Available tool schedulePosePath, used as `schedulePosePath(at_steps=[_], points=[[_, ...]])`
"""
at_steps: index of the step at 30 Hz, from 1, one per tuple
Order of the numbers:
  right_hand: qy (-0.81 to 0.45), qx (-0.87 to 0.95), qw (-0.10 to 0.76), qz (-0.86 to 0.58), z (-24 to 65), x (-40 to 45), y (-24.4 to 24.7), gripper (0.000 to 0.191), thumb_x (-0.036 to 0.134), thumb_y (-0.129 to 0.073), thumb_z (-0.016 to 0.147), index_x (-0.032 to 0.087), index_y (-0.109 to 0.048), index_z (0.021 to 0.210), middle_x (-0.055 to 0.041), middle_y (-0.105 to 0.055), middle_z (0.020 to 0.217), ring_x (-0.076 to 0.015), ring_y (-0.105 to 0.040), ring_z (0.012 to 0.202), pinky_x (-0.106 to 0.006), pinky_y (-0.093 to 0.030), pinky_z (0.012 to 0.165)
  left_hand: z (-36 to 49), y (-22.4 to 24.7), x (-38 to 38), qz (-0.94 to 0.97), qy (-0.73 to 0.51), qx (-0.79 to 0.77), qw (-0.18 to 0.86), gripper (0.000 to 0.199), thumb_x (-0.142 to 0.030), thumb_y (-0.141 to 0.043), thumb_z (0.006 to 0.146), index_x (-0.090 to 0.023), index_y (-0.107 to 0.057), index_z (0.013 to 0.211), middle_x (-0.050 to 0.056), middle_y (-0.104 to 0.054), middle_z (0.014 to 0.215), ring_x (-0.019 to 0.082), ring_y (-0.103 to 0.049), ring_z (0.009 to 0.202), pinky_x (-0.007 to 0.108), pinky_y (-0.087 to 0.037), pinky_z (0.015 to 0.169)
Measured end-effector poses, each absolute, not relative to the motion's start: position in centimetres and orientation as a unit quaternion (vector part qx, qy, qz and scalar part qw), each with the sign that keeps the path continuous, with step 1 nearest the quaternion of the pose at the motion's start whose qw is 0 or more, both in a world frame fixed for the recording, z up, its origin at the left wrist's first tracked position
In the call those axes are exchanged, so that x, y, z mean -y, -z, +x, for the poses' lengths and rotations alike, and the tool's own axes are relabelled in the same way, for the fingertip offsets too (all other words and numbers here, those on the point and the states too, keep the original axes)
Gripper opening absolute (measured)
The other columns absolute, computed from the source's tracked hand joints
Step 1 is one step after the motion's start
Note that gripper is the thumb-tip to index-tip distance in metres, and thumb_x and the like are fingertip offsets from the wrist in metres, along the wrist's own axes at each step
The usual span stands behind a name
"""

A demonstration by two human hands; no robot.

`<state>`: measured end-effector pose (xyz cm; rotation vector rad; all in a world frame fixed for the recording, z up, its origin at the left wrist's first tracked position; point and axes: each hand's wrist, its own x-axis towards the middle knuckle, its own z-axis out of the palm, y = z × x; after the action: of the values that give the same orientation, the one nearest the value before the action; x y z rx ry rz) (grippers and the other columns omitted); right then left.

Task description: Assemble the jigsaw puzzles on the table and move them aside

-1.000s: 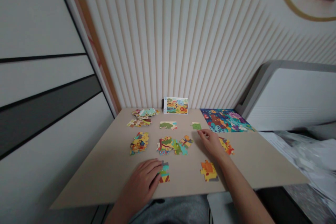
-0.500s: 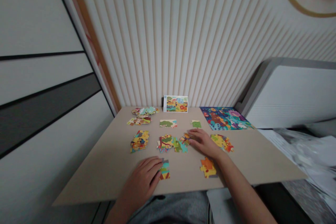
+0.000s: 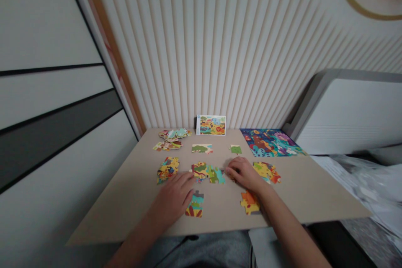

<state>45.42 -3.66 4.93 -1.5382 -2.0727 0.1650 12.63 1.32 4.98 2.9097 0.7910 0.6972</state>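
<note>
My left hand (image 3: 176, 197) lies low over the table with its fingers stretched out, the tips at the left edge of a small cluster of puzzle pieces (image 3: 199, 169). Joined or lying against that cluster is a green and light-blue puzzle piece (image 3: 216, 175). To its right, my right hand (image 3: 243, 172) has its fingers curled down on a brownish puzzle piece (image 3: 233, 179), mostly hidden beneath them. Below my left fingers sits a block of pieces with blue, green and red (image 3: 195, 205). An orange and yellow piece group (image 3: 249, 203) lies by my right forearm.
A picture box (image 3: 212, 125) leans against the ribbed wall. Piles of pieces (image 3: 174, 134) are at the back left, and yellow pieces (image 3: 168, 169) nearer. Two green pieces, one wide (image 3: 202, 148) and one small (image 3: 235, 149), lie behind. A dark-blue finished picture (image 3: 271, 142) is back right.
My left hand has moved forward from the blue-green block to the middle cluster. My right fingers have curled and drawn the brownish piece slightly right and nearer, covering most of it.
</note>
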Motion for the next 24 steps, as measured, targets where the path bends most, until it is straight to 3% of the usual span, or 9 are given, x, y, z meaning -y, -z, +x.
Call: schedulePosePath(at_steps=[4, 8, 18, 24], points=[[-0.062, 0.809, 0.28, -0.514, 43.5, 3.3, -4.9, 0.033, 0.042, -0.057, 0.099, 0.028, -0.07, 0.126, -0.0091, -0.069, 0.127, -0.0243, -0.061, 0.119, -0.043, -0.043, 0.105, 15.5, -6.5, -5.1, 0.953, -0.189, -0.235, 0.02, 0.042, -0.035, -0.061, 0.095, -0.022, -0.058, 0.134, 0.011, -0.063, 0.133, 0.029, -0.057, 0.124, 0.047, -0.045, 0.107], [-0.062, 0.845, 0.25, -0.467, 41.7, 3.0, -5.0, 0.04, 0.043, -0.06, 0.098, 0.031, -0.065, 0.135, -0.0086, -0.057, 0.146, -0.0269, -0.053, 0.133, -0.046, -0.04, 0.11, 17.1, -5.9, -7.8, 0.968, -0.145, -0.196, 0.054, 0.043, -0.042, -0.065, 0.093, -0.023, -0.06, 0.131, 0.01, -0.067, 0.126, 0.028, -0.061, 0.118, 0.045, -0.047, 0.104], [-0.062, 0.838, 0.262, -0.475, 42.9, 3.3, -4.3, 0.022, 0.042, -0.067, 0.094, 0.025, -0.075, 0.106, -0.009, -0.07, 0.122, -0.0235, -0.061, 0.12, -0.043, -0.042, 0.106, 14.5, -4.7, -8.9, 0.936, -0.234, -0.238, 0.111, 0.047, -0.043, -0.065, 0.093, -0.024, -0.058, 0.135, 0.009, -0.063, 0.131, 0.026, -0.06, 0.121, 0.04, -0.047, 0.106], [-0.095, 0.818, 0.272, -0.499, 42.7, 3.4, -4.3, 0.033, 0.041, -0.07, 0.091, 0.026, -0.068, 0.119, -0.0099, -0.068, 0.125, -0.0248, -0.06, 0.12, -0.043, -0.042, 0.106, 14.4, -5.0, -9.4, 0.904, -0.299, -0.302, 0.051, 0.047, -0.034, -0.059, 0.095, -0.024, -0.053, 0.14, 0.01, -0.062, 0.134, 0.029, -0.057, 0.125, 0.046, -0.046, 0.107]])
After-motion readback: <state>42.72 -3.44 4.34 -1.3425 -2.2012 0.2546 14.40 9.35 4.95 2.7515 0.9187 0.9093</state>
